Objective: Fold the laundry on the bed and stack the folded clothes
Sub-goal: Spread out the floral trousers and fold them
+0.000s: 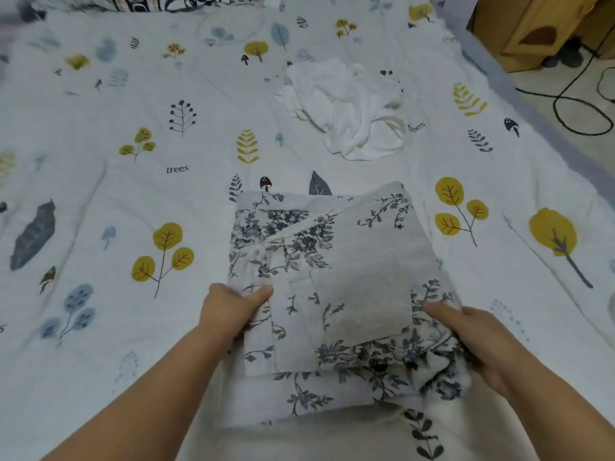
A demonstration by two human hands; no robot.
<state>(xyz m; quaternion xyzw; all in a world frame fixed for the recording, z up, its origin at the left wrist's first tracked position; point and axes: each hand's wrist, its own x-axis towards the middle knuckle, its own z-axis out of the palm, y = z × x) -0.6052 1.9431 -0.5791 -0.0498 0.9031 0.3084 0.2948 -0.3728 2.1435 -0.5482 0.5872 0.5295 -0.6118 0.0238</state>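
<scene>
A white garment with a grey-blue floral print (332,271) lies folded into a rough rectangle on the bed (133,201), right in front of me. My left hand (233,311) grips its left edge, thumb on top and fingers tucked under the cloth. My right hand (472,334) grips the right edge the same way, where the fabric bunches up. Further back on the bed, a crumpled plain white garment (349,108) lies unfolded.
The bed is covered with a white sheet printed with yellow trees, grey leaves and mushrooms. A patterned pillow (159,1) sits at the far edge. To the right, wooden furniture (532,28) and a black cable (579,104) stand on the floor.
</scene>
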